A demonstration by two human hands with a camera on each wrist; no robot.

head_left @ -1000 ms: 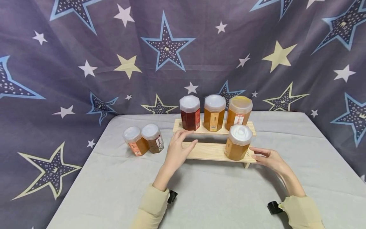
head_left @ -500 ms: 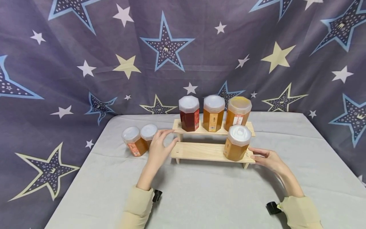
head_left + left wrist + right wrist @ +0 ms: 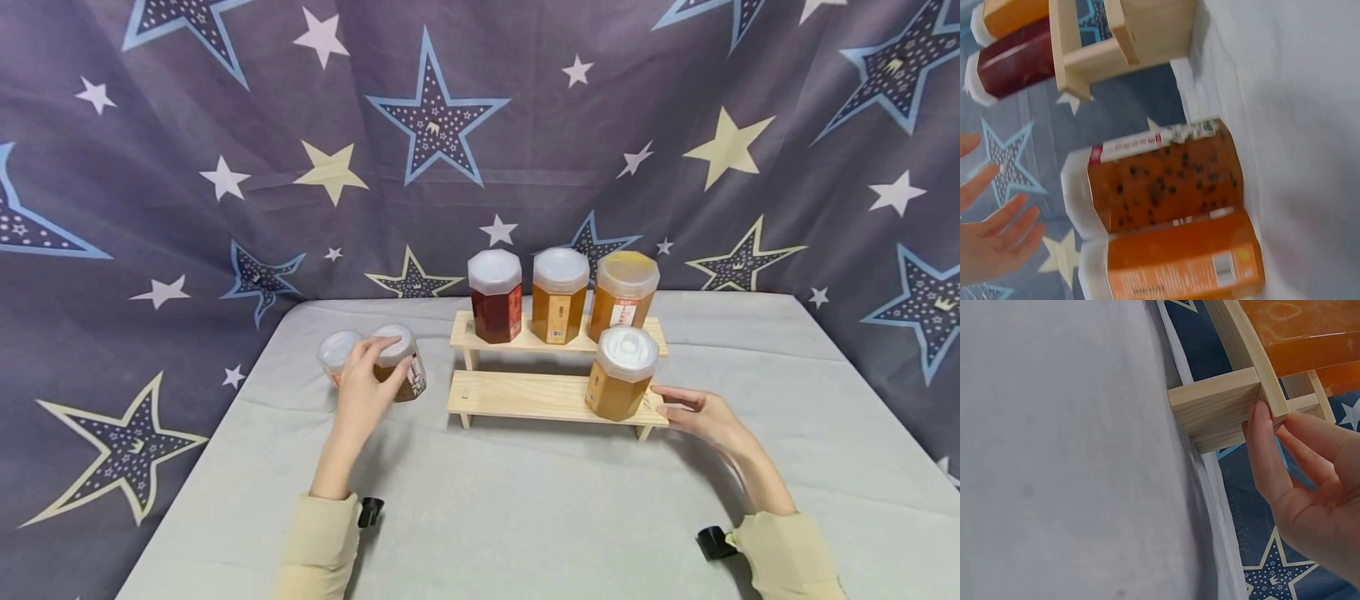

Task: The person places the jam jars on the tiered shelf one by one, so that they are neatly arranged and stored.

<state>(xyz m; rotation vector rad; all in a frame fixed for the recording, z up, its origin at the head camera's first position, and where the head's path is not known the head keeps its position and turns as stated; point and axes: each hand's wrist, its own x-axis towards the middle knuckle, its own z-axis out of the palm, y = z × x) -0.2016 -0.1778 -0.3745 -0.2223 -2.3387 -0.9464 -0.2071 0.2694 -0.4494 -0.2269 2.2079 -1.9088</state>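
My left hand (image 3: 363,398) is over two lidded jars at the left, fingers spread. It is nearest to the jar with dark specks (image 3: 1163,181); in the left wrist view the fingertips (image 3: 1029,219) stand apart from its white lid. Touching that jar is an orange-labelled jar (image 3: 1182,259), partly hidden by the hand in the head view. My right hand (image 3: 708,419) pinches the right end of the lower board of a two-tier wooden rack (image 3: 525,393) between thumb and fingers (image 3: 1264,431). An amber jar (image 3: 618,387) sits on that board, close to the right hand.
On the upper board stand a dark red jar (image 3: 497,312), an amber jar with a yellow label (image 3: 558,312) and a yellow-lidded jar (image 3: 622,296). Grey cloth (image 3: 525,500) covers the table. A star-patterned curtain (image 3: 525,150) hangs behind it.
My left hand has moved left from the rack to the two jars, uncovering the left end of the lower board. The right hand keeps its place on the rack.
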